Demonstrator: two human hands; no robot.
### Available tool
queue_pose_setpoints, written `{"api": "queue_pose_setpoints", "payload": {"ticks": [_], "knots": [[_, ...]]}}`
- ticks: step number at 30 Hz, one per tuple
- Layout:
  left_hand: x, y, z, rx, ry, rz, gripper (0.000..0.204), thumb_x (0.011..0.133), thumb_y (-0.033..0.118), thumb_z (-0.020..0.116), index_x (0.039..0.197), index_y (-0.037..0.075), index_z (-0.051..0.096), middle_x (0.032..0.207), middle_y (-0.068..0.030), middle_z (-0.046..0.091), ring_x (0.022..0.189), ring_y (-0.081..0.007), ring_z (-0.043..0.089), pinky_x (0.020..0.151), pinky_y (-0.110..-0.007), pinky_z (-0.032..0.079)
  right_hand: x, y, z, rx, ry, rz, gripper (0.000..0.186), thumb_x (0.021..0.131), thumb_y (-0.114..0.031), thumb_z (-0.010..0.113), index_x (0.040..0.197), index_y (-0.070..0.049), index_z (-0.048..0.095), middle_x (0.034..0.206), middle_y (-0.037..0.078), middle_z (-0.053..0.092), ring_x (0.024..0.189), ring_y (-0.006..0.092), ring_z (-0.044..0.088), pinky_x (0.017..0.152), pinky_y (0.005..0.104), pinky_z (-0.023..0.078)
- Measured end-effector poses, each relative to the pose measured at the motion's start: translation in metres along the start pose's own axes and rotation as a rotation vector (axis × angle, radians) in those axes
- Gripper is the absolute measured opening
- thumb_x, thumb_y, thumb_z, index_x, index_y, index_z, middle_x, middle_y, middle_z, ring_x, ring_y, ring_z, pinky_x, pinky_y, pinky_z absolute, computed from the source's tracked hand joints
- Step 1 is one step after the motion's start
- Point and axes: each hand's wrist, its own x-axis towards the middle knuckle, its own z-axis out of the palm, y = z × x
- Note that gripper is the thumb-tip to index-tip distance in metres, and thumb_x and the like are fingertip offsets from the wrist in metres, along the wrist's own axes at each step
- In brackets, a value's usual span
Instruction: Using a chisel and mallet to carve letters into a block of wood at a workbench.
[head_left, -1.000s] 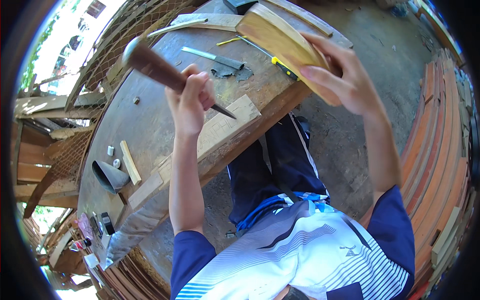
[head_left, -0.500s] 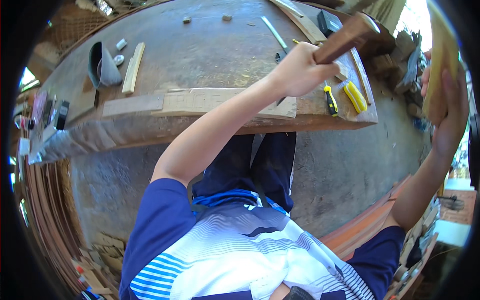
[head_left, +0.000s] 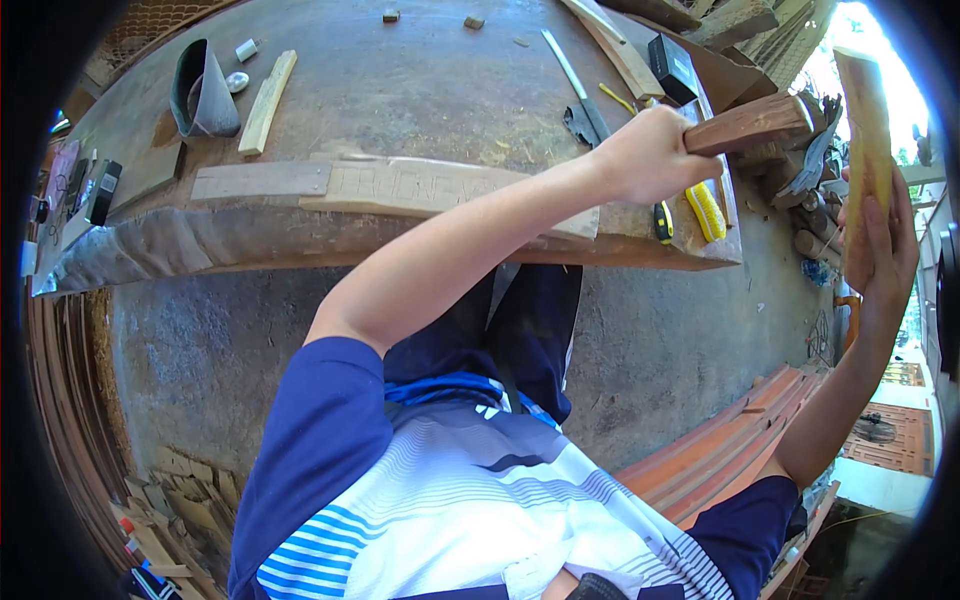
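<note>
My left hand (head_left: 652, 158) reaches across the bench's right end, its fingers closed around a short, reddish-brown wooden block (head_left: 755, 124) that points to the right. Raised at the far right, my right hand (head_left: 885, 230) grips a long, pale yellow-brown piece of wood (head_left: 866, 140), held nearly upright beyond the bench edge. Its fingers wrap the lower part of that piece. Along the near edge of the bench lies a flat wooden board (head_left: 400, 187) with marks on its face; my left forearm hides part of it. Beneath my left hand are a yellow-and-black screwdriver (head_left: 663, 222) and a yellow-handled tool (head_left: 706, 212).
On the wooden bench (head_left: 340, 90) stand a grey curved sheet (head_left: 212, 100) and a pale wood strip (head_left: 267, 103). A long tool with a dark handle (head_left: 590, 115) lies near a black box (head_left: 672, 68). Reddish planks (head_left: 720, 430) are stacked on the floor at the right.
My left hand has moved right and a little nearer with the brown block, which now lies flatter. The pale wood has come down slightly in my right hand. The whole view has shifted.
</note>
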Motion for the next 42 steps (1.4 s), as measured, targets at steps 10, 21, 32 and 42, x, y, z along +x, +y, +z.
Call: {"api": "queue_pose_setpoints", "payload": {"ticks": [10,21,32,42], "knots": [[0.018,-0.009,0.028,0.076,-0.030,0.052,0.035,0.087,0.030,0.072,0.095,-0.004,0.072,0.069,-0.0180,0.064,0.063,-0.0216,0.062,0.068,-0.037,0.052,-0.009,0.001,0.015,-0.133,-0.001,0.007,0.061,0.103,-0.039,0.061,0.152,-0.005,0.047,0.137,0.015,0.059,0.120,0.0212,0.061,0.102,0.0329,0.048],[0.024,-0.013,0.021,0.019,-0.042,0.058,0.042,0.092,0.037,0.073,0.099,-0.004,0.073,0.071,-0.0068,0.064,0.065,-0.0126,0.056,0.064,-0.033,0.048,-0.027,0.006,0.002,-0.274,0.045,-0.020,0.056,0.103,-0.039,0.060,0.148,-0.007,0.052,0.128,0.017,0.067,0.113,0.0233,0.066,0.102,0.0342,0.049],[0.032,-0.014,0.013,-0.050,-0.147,-0.008,0.044,0.092,0.043,0.074,0.084,0.000,0.071,0.063,-0.0005,0.052,0.059,-0.0099,0.050,0.056,-0.030,0.040,-0.025,-0.015,0.012,-0.179,-0.052,-0.006,0.053,0.102,-0.033,0.062,0.147,-0.007,0.052,0.127,0.015,0.066,0.117,0.0226,0.063,0.105,0.0341,0.046],[0.021,-0.019,0.022,-0.028,-0.214,0.049,0.059,0.088,0.054,0.076,0.100,-0.004,0.077,0.081,-0.0160,0.073,0.074,-0.0248,0.070,0.075,-0.035,0.054,-0.041,-0.015,0.015,-0.109,-0.033,0.081,0.054,0.103,-0.030,0.061,0.149,-0.005,0.049,0.135,0.016,0.061,0.122,0.0223,0.060,0.107,0.0332,0.044]]}}
